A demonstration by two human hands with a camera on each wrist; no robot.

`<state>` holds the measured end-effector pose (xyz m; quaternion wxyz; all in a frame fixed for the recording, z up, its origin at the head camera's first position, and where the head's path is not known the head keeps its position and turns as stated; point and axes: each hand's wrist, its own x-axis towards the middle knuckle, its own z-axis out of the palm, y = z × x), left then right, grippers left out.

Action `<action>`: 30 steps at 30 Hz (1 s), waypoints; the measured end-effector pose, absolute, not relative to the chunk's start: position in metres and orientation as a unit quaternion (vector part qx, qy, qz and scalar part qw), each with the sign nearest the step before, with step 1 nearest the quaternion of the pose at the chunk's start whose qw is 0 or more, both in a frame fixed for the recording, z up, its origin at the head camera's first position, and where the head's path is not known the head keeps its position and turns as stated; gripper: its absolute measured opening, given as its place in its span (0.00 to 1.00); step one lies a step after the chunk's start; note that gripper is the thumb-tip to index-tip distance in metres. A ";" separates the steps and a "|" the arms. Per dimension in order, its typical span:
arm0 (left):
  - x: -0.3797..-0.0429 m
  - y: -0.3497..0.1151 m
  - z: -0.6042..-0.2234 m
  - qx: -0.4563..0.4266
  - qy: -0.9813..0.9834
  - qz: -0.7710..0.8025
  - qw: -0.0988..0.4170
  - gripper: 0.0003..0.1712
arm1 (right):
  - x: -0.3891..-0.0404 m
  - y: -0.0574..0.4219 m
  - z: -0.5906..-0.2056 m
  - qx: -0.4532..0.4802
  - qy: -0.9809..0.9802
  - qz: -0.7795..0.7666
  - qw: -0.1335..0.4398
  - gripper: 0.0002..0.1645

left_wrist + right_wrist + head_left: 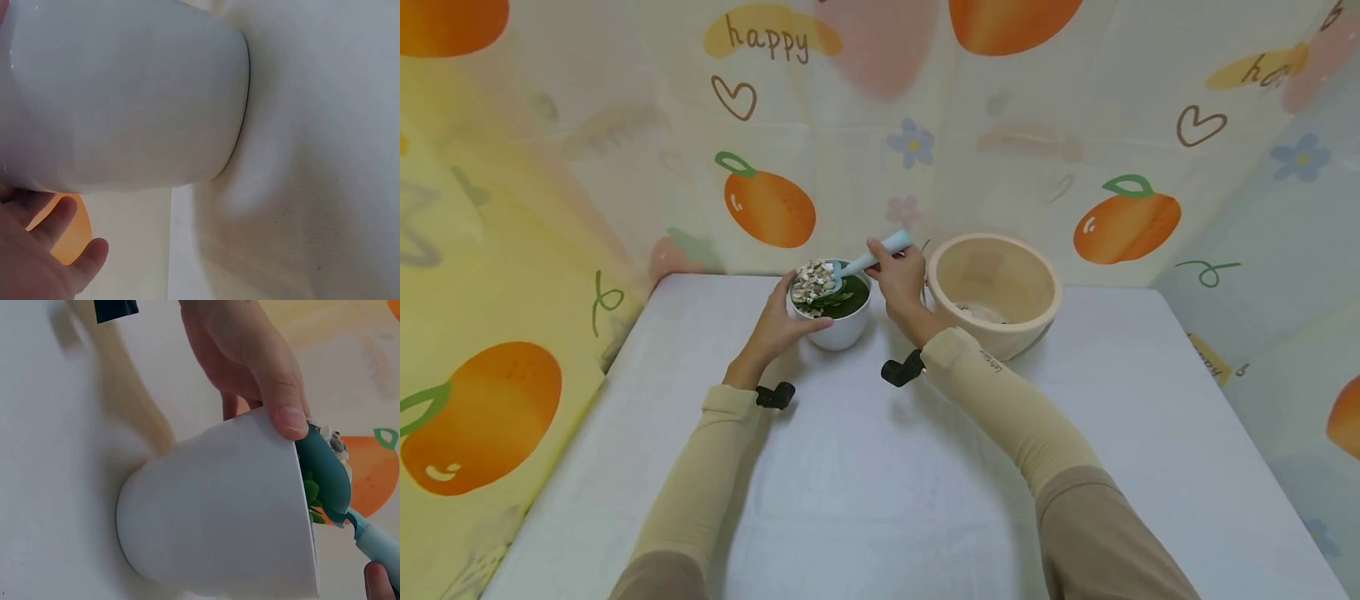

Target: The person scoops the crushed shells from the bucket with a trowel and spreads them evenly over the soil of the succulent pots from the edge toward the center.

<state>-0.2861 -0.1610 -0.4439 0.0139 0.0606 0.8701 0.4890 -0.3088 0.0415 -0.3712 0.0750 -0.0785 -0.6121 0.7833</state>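
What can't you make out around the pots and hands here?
Head view: what lies under the scoop and its pebbles, which cover it.
Head view: what the pale bits in the beige pot are; too small.
Left wrist view: the rim of the white pot, cut off by the left edge.
Right wrist view: most of the right hand, cut off at the lower right corner.

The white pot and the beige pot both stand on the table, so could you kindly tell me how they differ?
The white pot is clearly smaller; the beige pot is wider. The white pot holds green leaves, while the beige pot shows only a few pale bits at the bottom. The left hand holds the white pot; no hand grips the beige pot. Both are round and open-topped.
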 end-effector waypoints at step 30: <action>-0.279 -0.158 -0.446 0.062 0.896 0.438 -0.028 0.65 | -0.302 0.049 -0.363 -0.056 -0.662 0.744 0.079 0.19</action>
